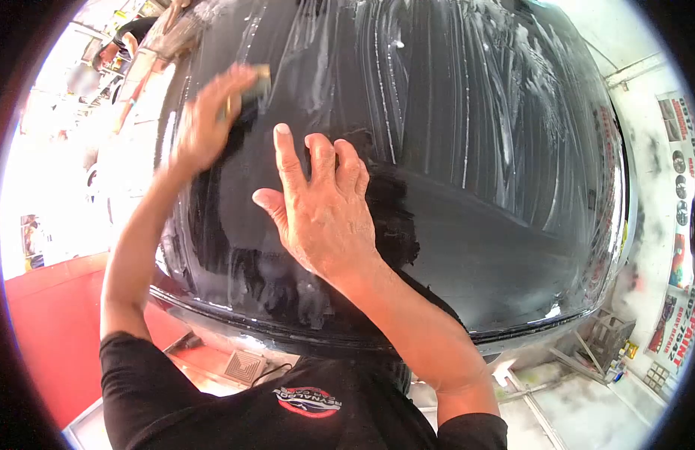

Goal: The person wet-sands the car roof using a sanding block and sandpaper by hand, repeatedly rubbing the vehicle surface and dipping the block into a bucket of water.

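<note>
A large black car panel (467,247), wet and streaked with whitish, milky runs, spreads out in front of me. My left hand (209,120), smeared by motion, reaches over the panel's left part with its fingers closed round a small block-like pad (256,86). The pad looks greyish with a yellowish edge; its exact kind is too blurred to tell. Nearer the middle, my right hand (329,210) has its fingers spread, palm down over the panel, with nothing seen in it. Whether its palm touches the surface cannot be made out.
The panel's near edge (512,330) runs close to my body. A red surface (58,307) stands at the left. Another person (130,41) in dark clothing is at the upper left. A metal frame (599,345) stands low at the right, by a wall with banners (674,322).
</note>
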`<state>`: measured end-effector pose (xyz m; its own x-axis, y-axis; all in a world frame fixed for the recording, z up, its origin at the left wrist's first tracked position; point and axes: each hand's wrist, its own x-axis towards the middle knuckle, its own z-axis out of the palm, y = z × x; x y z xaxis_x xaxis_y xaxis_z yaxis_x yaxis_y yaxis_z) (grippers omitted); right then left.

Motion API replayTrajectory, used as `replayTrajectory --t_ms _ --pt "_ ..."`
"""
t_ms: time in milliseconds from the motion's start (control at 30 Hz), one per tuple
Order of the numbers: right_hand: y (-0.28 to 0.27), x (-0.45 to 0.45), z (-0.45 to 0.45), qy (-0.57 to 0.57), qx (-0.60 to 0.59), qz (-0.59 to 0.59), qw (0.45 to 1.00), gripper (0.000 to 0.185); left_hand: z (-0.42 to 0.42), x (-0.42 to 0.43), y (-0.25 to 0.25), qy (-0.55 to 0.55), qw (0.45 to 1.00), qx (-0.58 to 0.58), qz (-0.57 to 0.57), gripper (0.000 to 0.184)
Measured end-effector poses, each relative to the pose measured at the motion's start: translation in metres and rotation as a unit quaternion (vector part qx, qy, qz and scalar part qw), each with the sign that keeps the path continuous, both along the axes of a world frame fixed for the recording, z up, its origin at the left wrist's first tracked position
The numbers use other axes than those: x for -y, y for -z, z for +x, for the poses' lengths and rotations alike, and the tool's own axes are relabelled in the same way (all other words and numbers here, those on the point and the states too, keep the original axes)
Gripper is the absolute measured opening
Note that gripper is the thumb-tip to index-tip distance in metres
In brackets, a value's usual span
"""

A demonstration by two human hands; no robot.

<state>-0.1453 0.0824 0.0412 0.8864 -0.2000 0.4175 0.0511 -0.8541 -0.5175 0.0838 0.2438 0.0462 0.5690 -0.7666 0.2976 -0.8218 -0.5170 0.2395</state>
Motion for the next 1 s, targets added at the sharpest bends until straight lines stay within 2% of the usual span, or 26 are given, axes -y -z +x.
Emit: replayTrajectory --t_ms 33,100,133,167,200,233,367,433,467,567,633,700,733,800,833,867,900,933,967,1000 --pt "-0.001 0.001 0.0 -0.001 0.0 0.003 1.0 0.07 0.038 0.02 0.006 -0.027 1.0 0.004 -0.006 0.039" --pt "-0.001 0.003 0.0 -0.004 -0.002 0.003 1.0 0.07 0.123 0.074 0.0 -0.171 0.98 -0.056 0.09 0.038" --pt "-0.001 0.004 0.0 0.0 -0.005 -0.001 1.0 0.069 0.156 0.1 -0.009 -0.2 0.977 -0.053 0.059 0.042" --pt "0.001 0.005 0.001 0.002 -0.003 0.003 1.0 0.069 0.178 0.126 -0.013 -0.227 0.972 -0.05 0.03 0.055" --pt "0.002 0.005 0.0 0.004 0.0 0.009 1.0 0.068 0.178 0.144 -0.012 -0.25 0.967 0.038 -0.024 0.053" --pt "0.001 0.006 -0.001 0.004 0.006 0.013 1.0 0.068 0.174 0.152 -0.012 -0.241 0.97 -0.005 -0.023 0.053" --pt "0.0 0.006 0.0 -0.004 0.024 0.001 1.0 0.072 0.141 0.11 -0.028 -0.253 0.953 -0.166 0.003 0.052" --pt "0.001 0.005 0.0 -0.006 0.03 -0.007 1.0 0.071 0.078 0.052 -0.01 -0.165 0.976 -0.015 0.139 0.045" --pt "0.0 0.004 -0.001 -0.001 0.021 -0.011 1.0 0.071 0.025 0.015 0.0 -0.095 0.995 -0.013 0.005 0.04" --pt "-0.002 -0.001 0.0 -0.002 -0.005 -0.022 1.0 0.068 -0.109 -0.064 -0.005 -0.063 0.997 -0.04 0.036 0.04" --pt "-0.002 -0.002 0.0 -0.004 -0.008 -0.035 0.999 0.067 -0.13 -0.085 -0.009 -0.029 0.998 -0.047 0.03 0.042" --pt "-0.003 -0.003 0.002 -0.007 -0.004 -0.042 0.999 0.067 -0.083 -0.076 0.003 -0.06 0.997 0.001 0.055 0.042" --pt "-0.002 -0.002 0.001 -0.002 -0.007 -0.045 0.999 0.067 -0.041 -0.062 0.008 -0.076 0.997 -0.01 0.009 0.043" --pt "0.001 0.0 0.002 -0.003 -0.003 -0.044 0.999 0.067 0.065 -0.02 0.018 -0.096 0.994 0.057 -0.009 0.04" --pt "0.002 0.0 0.002 -0.002 -0.001 -0.045 0.999 0.067 0.113 0.009 0.011 -0.169 0.984 0.04 0.038 0.038" --pt "0.003 0.001 0.002 0.002 0.007 -0.05 0.999 0.068 0.177 0.024 0.019 -0.193 0.972 0.093 0.099 0.04" --pt "0.003 0.001 0.004 -0.001 0.005 -0.041 0.999 0.068 0.259 0.029 0.051 -0.168 0.928 0.254 0.214 0.049" --pt "0.003 0.001 0.003 0.001 0.003 -0.032 0.999 0.068 0.262 0.06 0.025 -0.187 0.942 0.165 0.226 0.048" --pt "0.002 0.002 0.002 -0.001 0.003 -0.025 1.0 0.068 0.255 0.081 0.01 -0.264 0.955 0.049 0.124 0.05" --pt "0.002 0.003 0.002 -0.001 0.027 -0.019 0.999 0.069 0.245 0.087 0.009 -0.271 0.957 0.049 0.095 0.052"
